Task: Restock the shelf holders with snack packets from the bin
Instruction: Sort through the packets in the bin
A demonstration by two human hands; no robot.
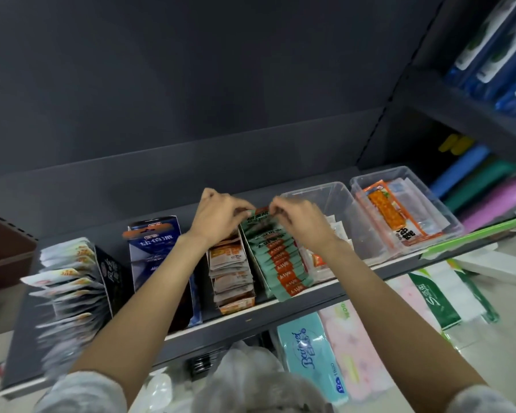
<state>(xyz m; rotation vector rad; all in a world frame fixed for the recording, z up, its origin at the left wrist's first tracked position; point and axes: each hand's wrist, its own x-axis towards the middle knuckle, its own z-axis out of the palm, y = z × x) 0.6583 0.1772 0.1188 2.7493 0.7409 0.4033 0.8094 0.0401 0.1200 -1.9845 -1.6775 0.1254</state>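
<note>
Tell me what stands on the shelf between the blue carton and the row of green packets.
In the head view, a holder of orange-and-white packets stands between the blue carton and the green packets. The left hand hovers over its back end.

On the shelf [355, 277] five holders stand in a row. Farthest left is a fanned stack of packets [69, 281], right of it a tall carton [158, 251], then a holder of stacked sachets [233, 272], then a holder of snack packets [277, 260]. Right of that sit two bins, the near bin [325, 216] and the far bin [405, 210], side by side. Both hands meet above the snack packets' rear end. Tissue packs [316, 353] lie below the shelf
</note>
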